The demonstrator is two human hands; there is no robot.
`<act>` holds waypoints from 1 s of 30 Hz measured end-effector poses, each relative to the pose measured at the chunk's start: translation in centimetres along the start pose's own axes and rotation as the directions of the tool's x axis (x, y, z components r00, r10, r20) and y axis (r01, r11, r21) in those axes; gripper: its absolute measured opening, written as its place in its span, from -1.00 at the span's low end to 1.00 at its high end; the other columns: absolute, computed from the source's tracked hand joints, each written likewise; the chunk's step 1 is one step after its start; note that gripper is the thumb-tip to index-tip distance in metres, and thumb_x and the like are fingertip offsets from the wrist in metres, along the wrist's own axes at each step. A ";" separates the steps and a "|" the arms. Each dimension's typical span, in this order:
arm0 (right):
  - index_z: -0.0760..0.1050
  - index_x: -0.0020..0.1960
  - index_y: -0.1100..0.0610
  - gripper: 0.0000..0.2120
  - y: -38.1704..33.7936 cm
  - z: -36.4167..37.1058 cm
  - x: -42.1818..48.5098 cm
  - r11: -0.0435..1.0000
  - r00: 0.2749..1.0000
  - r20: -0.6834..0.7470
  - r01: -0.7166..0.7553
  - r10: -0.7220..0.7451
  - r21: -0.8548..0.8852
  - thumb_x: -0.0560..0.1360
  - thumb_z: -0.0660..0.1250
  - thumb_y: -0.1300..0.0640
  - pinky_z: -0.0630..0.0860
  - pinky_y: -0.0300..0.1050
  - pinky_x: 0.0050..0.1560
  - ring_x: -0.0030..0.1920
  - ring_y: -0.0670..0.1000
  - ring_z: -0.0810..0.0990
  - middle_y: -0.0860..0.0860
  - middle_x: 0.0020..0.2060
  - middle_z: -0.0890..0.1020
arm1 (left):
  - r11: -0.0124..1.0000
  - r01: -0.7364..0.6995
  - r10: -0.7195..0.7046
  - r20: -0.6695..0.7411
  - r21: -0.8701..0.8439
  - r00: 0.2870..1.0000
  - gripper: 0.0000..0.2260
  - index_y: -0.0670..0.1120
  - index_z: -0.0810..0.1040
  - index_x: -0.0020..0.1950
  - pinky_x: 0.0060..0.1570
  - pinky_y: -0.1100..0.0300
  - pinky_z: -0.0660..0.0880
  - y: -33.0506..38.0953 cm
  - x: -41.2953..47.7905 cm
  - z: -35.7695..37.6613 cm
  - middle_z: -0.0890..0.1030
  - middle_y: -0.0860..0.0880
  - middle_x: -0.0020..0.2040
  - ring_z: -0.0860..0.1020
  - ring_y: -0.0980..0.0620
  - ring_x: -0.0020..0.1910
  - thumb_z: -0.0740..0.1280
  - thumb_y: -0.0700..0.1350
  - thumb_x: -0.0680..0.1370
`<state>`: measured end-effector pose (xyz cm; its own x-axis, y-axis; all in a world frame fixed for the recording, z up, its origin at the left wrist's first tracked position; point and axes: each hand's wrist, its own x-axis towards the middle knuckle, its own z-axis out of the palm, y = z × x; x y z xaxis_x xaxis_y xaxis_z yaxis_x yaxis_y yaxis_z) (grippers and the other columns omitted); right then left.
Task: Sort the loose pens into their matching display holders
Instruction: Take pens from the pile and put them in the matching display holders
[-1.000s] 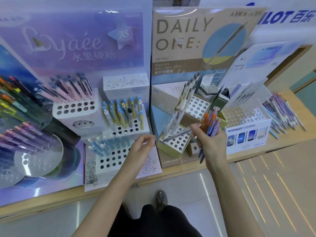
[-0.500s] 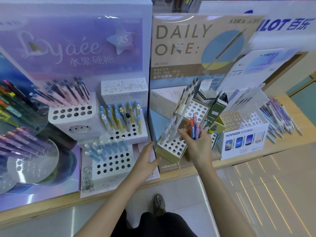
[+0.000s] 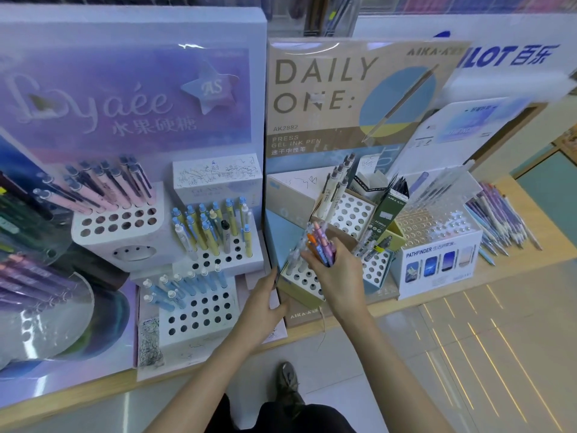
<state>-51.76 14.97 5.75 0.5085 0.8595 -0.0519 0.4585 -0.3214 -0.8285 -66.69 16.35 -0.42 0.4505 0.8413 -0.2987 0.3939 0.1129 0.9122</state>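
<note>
A dark shoe [image 3: 287,385] is seen nearest the camera, on the pale floor below the wooden shelf [image 3: 546,223]. The left hand [image 3: 260,306] is laid with straight fingers against the left edge of the AIKA display base [image 3: 307,315], and nothing is held in it. The right hand [image 3: 342,275] is closed around a bundle of pens [image 3: 321,246] in orange, pink and purple, with their upper ends fanned up and to the left. The bundle is held directly over the lower perforated holder [image 3: 298,276], where a few clear pens [image 3: 295,254] are seated at the left corner. Whether any pen of the bundle touches this holder cannot be determined. Behind it, the upper perforated holder [image 3: 354,210] is stocked with white pens [image 3: 337,185]. To the left, blue pens [image 3: 184,285], yellow pens [image 3: 212,228] and pink pens [image 3: 109,187] are seated in white stepped holders. To the right, a PATHFINDER box [image 3: 437,265] is placed, and beyond it a pile of loose pens [image 3: 499,218] lies on the shelf. The DAILY ONE backboard [image 3: 343,98] stands at the rear.
</note>
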 end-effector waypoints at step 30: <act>0.59 -0.03 0.01 -0.75 -8.6 1.7 -4.6 0.654 0.824 0.535 -0.304 -0.184 0.693 0.52 0.24 -0.12 0.43 0.20 0.26 0.18 0.04 0.60 0.12 0.01 0.69 | 0.958 -0.152 0.156 -0.003 -0.242 0.988 -0.85 0.28 0.49 -0.12 -0.26 0.35 0.41 7.7 -7.6 -6.8 0.54 0.21 -0.30 0.49 0.21 -0.32 0.25 0.30 0.47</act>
<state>-59.28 14.43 12.19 -0.0554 0.9805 -0.1885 -0.3598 -0.1957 -0.9123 -72.53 14.46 10.83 0.5040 0.8503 -0.1515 0.1146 0.1080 0.9875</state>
